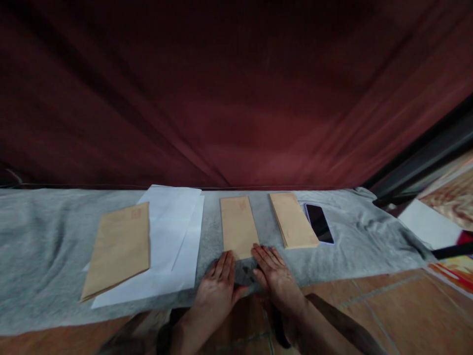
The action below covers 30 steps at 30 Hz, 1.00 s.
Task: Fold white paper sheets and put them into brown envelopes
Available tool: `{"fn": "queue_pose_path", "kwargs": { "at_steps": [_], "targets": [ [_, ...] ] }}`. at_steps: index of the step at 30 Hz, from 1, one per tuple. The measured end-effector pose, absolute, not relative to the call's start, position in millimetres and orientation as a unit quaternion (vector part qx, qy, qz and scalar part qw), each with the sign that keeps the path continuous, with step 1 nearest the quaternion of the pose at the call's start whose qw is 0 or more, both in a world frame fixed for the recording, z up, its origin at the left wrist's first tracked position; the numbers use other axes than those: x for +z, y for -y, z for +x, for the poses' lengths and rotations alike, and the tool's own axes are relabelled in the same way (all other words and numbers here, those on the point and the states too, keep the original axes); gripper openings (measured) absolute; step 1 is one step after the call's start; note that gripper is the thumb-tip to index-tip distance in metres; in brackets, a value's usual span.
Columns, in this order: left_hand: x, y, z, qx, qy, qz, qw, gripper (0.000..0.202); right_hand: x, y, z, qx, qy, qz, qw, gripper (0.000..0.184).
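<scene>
In the middle of the grey cloth lies a brown envelope (239,224), flat, with a small reddish print near its far right corner. My left hand (218,281) rests with straight fingers at its near left corner. At the near right corner, my right hand (275,273) lies flat, its fingertips touching the edge. Both hands have their fingers stretched out, with nothing gripped. To the right sits a stack of similar brown envelopes (293,219). On the left, larger-looking brown envelopes (120,246) overlap sheets of white paper (177,236).
A phone (320,223) with a pale purple edge lies beside the right stack. Behind the grey cloth (33,256) hangs a dark red curtain (236,123). Orange floor tiles (391,310) show in front. A white sheet (424,224) and a dark frame stand at the right.
</scene>
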<state>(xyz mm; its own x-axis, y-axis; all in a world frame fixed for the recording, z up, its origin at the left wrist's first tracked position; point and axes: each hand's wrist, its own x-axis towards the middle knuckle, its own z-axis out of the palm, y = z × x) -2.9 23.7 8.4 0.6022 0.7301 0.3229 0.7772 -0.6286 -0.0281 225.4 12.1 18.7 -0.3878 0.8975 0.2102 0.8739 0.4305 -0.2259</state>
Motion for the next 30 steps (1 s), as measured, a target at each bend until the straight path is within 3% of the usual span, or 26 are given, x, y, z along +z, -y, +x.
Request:
{"fn": "queue_pose_path", "kwargs": {
  "at_steps": [5, 15, 30],
  "targets": [
    [17.2, -18.6, 4.0, -0.115, 0.427, -0.893, 0.087, 0.072, 26.5, -14.9, 233.7, 0.043, 0.816, -0.551, 0.170, 0.043],
    [18.0, -12.6, 24.1, -0.076, 0.384, -0.917, 0.073, 0.083, 26.0, -14.3, 211.8, 0.136, 0.853, -0.473, 0.174, 0.053],
    [21.4, 1.1, 19.7, -0.053, 0.402, -0.913, 0.037, 0.090, 15.0, -0.5, 215.9, 0.070, 0.852, -0.499, 0.140, 0.055]
  ]
}}
